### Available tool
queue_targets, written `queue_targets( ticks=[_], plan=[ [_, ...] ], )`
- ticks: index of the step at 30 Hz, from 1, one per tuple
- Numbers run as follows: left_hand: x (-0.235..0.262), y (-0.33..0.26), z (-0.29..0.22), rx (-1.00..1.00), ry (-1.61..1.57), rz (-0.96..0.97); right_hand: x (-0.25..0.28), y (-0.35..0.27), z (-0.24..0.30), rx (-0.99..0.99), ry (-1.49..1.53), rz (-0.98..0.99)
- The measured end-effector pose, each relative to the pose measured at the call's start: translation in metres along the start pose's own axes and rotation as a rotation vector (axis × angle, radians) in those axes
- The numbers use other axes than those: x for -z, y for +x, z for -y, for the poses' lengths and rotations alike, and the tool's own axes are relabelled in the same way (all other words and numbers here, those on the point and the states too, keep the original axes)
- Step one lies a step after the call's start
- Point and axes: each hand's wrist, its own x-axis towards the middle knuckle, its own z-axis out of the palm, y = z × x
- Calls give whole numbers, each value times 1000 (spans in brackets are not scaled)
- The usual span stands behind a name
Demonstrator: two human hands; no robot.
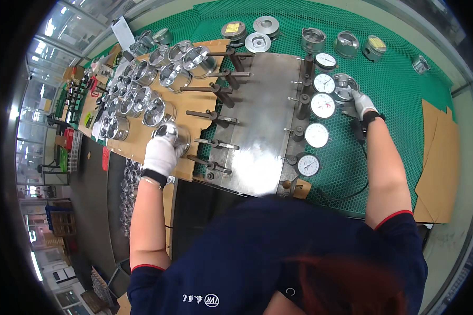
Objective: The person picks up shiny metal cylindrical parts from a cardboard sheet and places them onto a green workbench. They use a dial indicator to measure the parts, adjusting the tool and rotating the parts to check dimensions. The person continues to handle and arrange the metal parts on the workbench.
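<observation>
My left hand (161, 156), in a white glove with a dark wristband, is closed on a shiny metal piston (180, 137) at the near edge of the cardboard sheet. To the right, my white-gloved right hand (363, 105) grips another piston (345, 83) by its lower right side, just beside the dial gauges. Some of its fingers are hidden behind that piston. Between my hands lies a flat steel plate (260, 115). Round white dial gauges (322, 105) stand in a row along its right side, and dark metal posts with rods (223, 97) line its left side.
Many pistons (157, 111) stand in rows on brown cardboard (186, 118) at left. More pistons (314, 40) sit at the back on the green mesh mat (394, 94). A black cable (363, 181) curves near my right forearm. Folded cardboard (439, 163) leans at the right.
</observation>
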Motion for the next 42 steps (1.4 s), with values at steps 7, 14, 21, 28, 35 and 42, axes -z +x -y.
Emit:
queue_targets(
  ticks=[7, 14, 21, 28, 35, 42],
  plan=[
    [-30, -54, 55, 429, -850, -106, 7, -175, 14, 415, -30, -68],
    [94, -69, -20, 288, -1722, 162, -93, -325, 9, 693, -270, 437],
    [63, -56, -76, -24, -1891, 771, -186, -349, -11, 972, -368, 335],
    [45, -44, -82, -622, -851, 5, -204, -341, -4, 979, -785, 95],
    [47, -38, -100, -796, -714, -151, -213, -326, -9, 1112, -847, 108],
    [39, -36, -110, -796, -743, -214, -172, -345, -2, 756, -396, 100]
  ],
)
